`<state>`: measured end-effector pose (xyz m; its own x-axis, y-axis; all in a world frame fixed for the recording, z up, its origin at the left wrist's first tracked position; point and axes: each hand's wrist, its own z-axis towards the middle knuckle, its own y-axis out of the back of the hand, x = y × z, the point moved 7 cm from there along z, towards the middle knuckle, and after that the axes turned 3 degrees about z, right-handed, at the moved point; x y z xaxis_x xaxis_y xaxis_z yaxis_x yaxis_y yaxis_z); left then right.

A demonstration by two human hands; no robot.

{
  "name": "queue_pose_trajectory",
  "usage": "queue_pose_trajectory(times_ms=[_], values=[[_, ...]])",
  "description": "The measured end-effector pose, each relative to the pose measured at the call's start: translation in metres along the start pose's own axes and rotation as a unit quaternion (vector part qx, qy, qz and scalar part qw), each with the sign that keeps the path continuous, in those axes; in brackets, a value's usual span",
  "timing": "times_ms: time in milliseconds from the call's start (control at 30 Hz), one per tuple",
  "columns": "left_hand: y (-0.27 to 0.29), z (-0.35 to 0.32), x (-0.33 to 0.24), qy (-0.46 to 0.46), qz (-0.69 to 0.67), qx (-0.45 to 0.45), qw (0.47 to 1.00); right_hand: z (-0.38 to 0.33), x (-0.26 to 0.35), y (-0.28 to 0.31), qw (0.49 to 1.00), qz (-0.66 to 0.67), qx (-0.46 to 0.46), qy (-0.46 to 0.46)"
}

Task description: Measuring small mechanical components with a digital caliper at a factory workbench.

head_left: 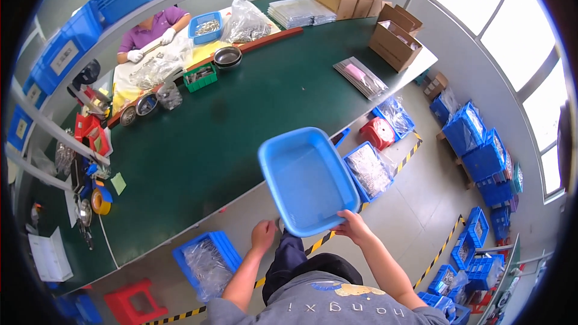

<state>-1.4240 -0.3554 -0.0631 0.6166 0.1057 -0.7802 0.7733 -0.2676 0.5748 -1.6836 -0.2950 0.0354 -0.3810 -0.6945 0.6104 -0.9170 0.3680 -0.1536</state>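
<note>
The right hand [354, 230] pinches the near right corner of a rounded light-blue basin [310, 180], which extends ahead of the fingers; the left hand [263, 236] is curled just beside it, whether holding anything unclear. A blue crate [227, 251] stands near the left forearm, and the basin hides part of a green table [198, 174], with a co-worker [150, 37] across it.

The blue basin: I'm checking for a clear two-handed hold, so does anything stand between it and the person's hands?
Nothing visible does. The right hand grips the blue basin at its near right corner. The left hand appears apart, beside the near left corner, with no object visibly blocking it.
</note>
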Motion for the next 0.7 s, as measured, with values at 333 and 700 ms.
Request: queue_pose_trajectory(times_ms=[333,700], values=[[-0.009,0.14,-0.05,0.115,-0.349,-0.002,0.93,0.181,0.144,-0.166,0.942,-0.263,0.188,-0.087],[0.054,0.365,-0.132,0.037,0.069,-0.312,0.947,0.341,0.315,-0.194,0.776,-0.52,0.355,0.037]])
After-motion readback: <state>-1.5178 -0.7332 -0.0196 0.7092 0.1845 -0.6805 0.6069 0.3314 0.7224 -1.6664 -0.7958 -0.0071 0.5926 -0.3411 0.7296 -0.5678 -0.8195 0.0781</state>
